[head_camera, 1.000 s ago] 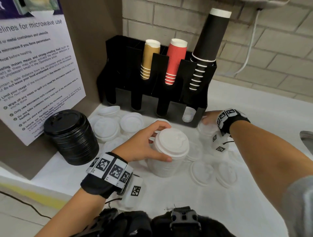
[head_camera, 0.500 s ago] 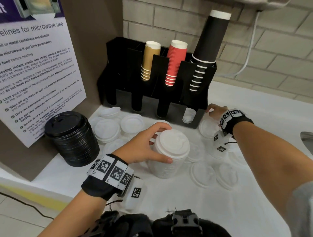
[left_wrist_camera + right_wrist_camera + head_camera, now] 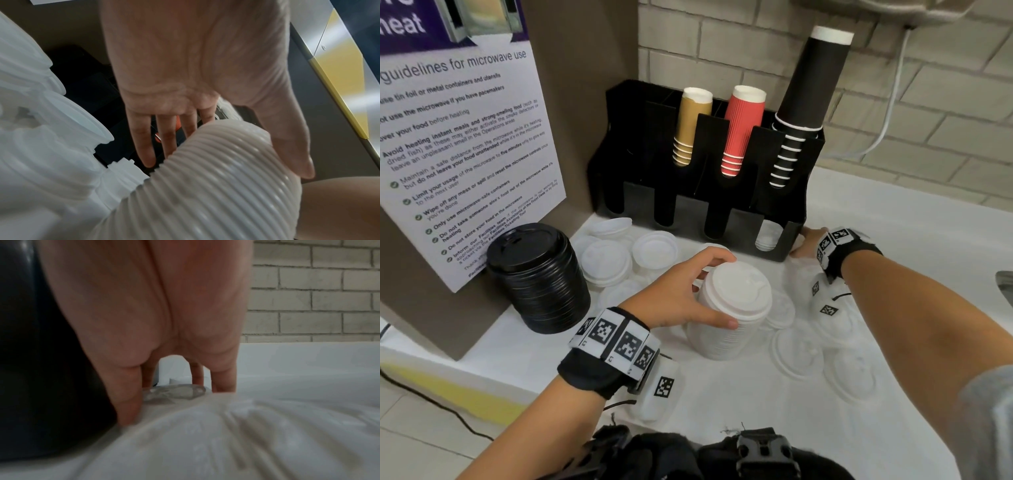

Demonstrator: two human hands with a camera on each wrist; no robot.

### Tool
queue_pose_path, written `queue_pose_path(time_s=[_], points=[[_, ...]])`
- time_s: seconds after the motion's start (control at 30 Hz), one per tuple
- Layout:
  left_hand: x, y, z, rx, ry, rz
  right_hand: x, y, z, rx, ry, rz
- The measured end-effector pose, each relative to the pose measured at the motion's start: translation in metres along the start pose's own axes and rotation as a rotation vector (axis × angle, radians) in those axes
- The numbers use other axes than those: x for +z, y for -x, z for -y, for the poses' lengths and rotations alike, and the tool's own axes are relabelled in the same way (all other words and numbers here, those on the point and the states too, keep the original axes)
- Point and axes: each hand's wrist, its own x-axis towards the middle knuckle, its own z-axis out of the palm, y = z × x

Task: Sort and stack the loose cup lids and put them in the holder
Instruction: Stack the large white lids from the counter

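Observation:
A tall stack of white lids (image 3: pixel 722 342) stands in the middle of the white counter. My left hand (image 3: pixel 731 289) grips its top from the left, thumb in front and fingers behind; the left wrist view shows the ribbed stack (image 3: pixel 205 203) inside that hand (image 3: pixel 226 162). The black holder (image 3: pixel 688 212) stands at the back wall. My right hand (image 3: pixel 803 241) lies at the holder's front right corner. In the right wrist view its thumb and fingers (image 3: pixel 224 381) stand on either side of a small clear lid (image 3: pixel 174 391) on the counter.
A stack of black lids (image 3: pixel 537 274) stands at the left by a poster panel. Loose white lids (image 3: pixel 606 260) lie before the holder, and clear lids (image 3: pixel 798 353) lie right of the white stack. The holder's right slot holds a few lids (image 3: pixel 768 236). Tan, red and black cups fill its top.
My right hand has slid back and to the right, to the holder's front right corner. My left hand has stayed on the white stack.

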Motion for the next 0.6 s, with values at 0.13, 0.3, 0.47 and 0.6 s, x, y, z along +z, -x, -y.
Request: queue_pose_path(time_s=[0.13, 0.3, 0.47, 0.6], points=[[0.0, 0.0, 0.0, -0.006, -0.002, 0.004, -0.01, -0.001, -0.011, 0.042, -0.263, -0.016], [0.0, 0.001, 0.0, -0.008, 0.014, -0.002, -0.04, 0.018, -0.024, 0.134, -0.927, -0.153], [0.003, 0.003, 0.003, -0.003, 0.034, -0.038, -0.057, 0.084, -0.009, -0.048, -1.195, -0.148], [0.005, 0.003, 0.004, 0.021, 0.041, -0.053, -0.048, 0.148, 0.017, -0.287, -1.256, -0.115]])
